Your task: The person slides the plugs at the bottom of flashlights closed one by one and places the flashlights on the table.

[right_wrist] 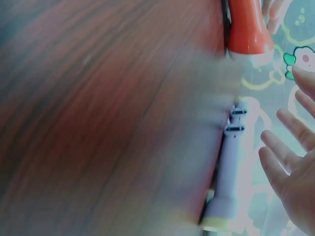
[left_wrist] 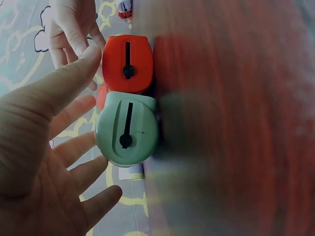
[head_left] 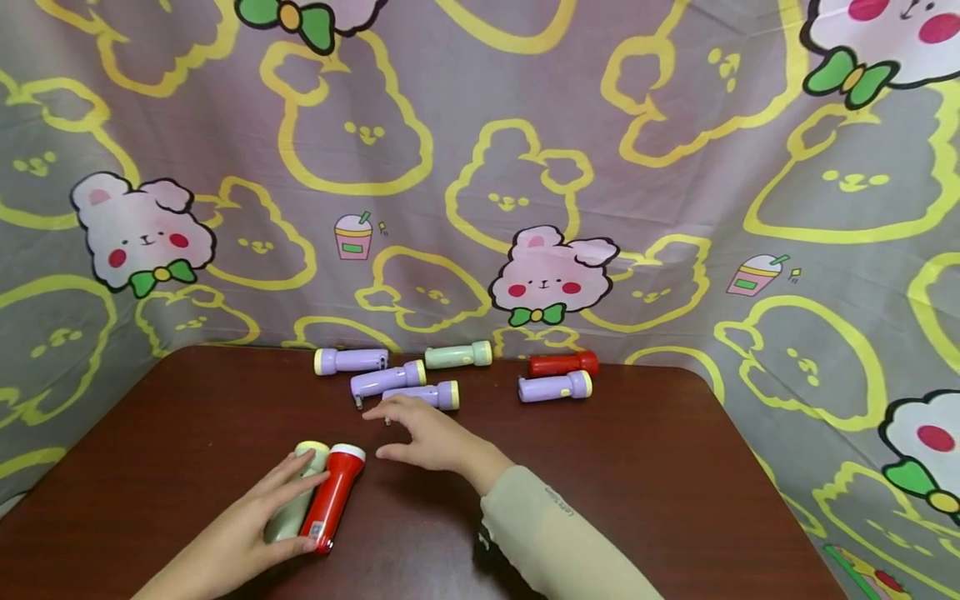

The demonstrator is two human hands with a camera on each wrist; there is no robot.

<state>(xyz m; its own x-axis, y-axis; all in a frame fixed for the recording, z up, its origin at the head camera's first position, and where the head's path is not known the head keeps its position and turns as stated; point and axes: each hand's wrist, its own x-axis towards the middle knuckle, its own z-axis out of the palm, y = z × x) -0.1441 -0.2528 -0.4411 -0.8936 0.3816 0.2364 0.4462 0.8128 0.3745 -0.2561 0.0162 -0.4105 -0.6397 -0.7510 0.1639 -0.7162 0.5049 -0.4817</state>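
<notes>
Two flashlights lie side by side near the front left of the table: a pale green one [head_left: 290,517] and a red one [head_left: 332,500] with a white rim. My left hand [head_left: 251,521] spreads its fingers over them, with its thumb at the red flashlight's tail end. Seen from its wrist, both tail ends, green [left_wrist: 127,129] and red [left_wrist: 128,64], sit beside the extended fingers. My right hand [head_left: 431,437] is held with loosely bent fingers and nothing in its grasp, just in front of a purple flashlight [head_left: 442,395] that it partly covers.
At the back left lie two more purple flashlights, one behind [head_left: 360,360] and one nearer [head_left: 386,380], beside a green flashlight [head_left: 457,356]. Farther right are a red flashlight [head_left: 562,363] and a purple one [head_left: 555,387]. A patterned curtain [head_left: 420,208] hangs behind the table [head_left: 637,492].
</notes>
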